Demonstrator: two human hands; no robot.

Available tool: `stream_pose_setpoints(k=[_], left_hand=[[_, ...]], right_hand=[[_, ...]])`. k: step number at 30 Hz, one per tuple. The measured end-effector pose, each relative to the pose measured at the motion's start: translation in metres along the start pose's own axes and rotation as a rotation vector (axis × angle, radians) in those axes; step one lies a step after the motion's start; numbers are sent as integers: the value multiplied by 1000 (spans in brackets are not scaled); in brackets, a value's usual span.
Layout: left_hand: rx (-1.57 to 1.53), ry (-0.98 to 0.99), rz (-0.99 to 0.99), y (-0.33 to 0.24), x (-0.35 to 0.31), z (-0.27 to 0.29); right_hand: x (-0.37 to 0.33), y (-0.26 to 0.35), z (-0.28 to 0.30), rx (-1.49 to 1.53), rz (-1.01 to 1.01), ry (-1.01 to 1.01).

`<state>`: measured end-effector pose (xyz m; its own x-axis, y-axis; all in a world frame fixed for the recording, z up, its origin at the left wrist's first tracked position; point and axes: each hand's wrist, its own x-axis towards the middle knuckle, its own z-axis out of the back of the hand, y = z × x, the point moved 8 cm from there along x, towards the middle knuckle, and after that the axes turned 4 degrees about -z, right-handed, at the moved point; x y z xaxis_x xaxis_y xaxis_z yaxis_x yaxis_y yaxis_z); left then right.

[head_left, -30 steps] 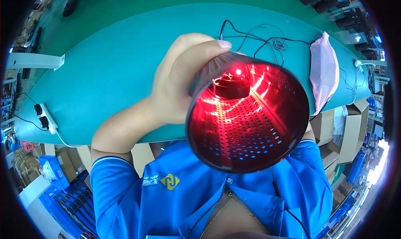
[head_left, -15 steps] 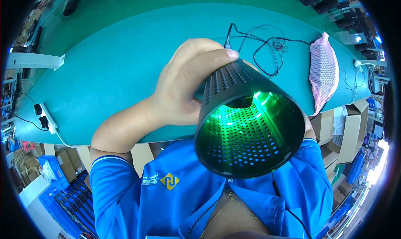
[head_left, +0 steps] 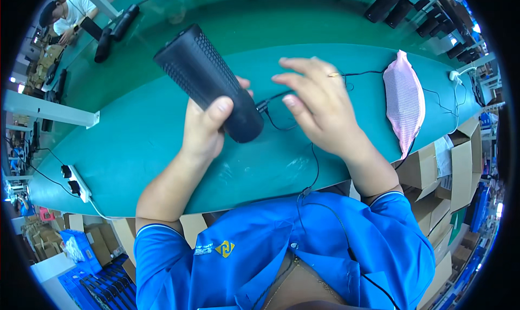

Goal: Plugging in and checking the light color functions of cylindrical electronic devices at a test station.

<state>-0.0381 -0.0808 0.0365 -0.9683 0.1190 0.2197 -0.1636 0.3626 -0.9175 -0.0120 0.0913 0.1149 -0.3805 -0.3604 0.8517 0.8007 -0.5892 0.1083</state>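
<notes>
My left hand [head_left: 205, 127] is wrapped round a black perforated cylinder [head_left: 203, 66], thumb across its near side. It is held tilted above the green table, one end pointing far left and the rounded end toward me. Its inside is hidden. A black cable plug [head_left: 262, 105] meets its side close to the rounded end. Just right of that plug, my right hand [head_left: 325, 109] hovers with its fingers apart and nothing in them; a ring is on one finger. Behind this hand the thin black cable [head_left: 364, 73] runs right toward a pink mesh pouch [head_left: 403, 101].
A white power strip [head_left: 80, 182] lies at the table's left edge. Cardboard boxes [head_left: 433, 207] stand below the right edge. More black cylinders [head_left: 398, 9] stand at the far right, others [head_left: 125, 23] lie far left. Another person [head_left: 73, 14] works at the far left.
The cylinder has turned from its green-lit open end facing me to that end pointing far left. My right hand, mostly hidden behind it before, now shows apart from it.
</notes>
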Motion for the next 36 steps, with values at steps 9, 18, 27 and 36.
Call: stream_pose_setpoints(k=[9, 18, 27, 36], left_hand=[[-207, 224, -114, -37, 1, -16], [-4, 184, -134, -12, 33, -76], [-544, 169, -28, -24, 111, -57], [99, 25, -159, 91, 271, -99]], right_hand=[[-14, -41, 19, 643, -479, 103], [-49, -32, 3, 412, -463, 301], [-49, -102, 74, 588, -542, -293], [-70, -97, 24, 1239, -811, -312]])
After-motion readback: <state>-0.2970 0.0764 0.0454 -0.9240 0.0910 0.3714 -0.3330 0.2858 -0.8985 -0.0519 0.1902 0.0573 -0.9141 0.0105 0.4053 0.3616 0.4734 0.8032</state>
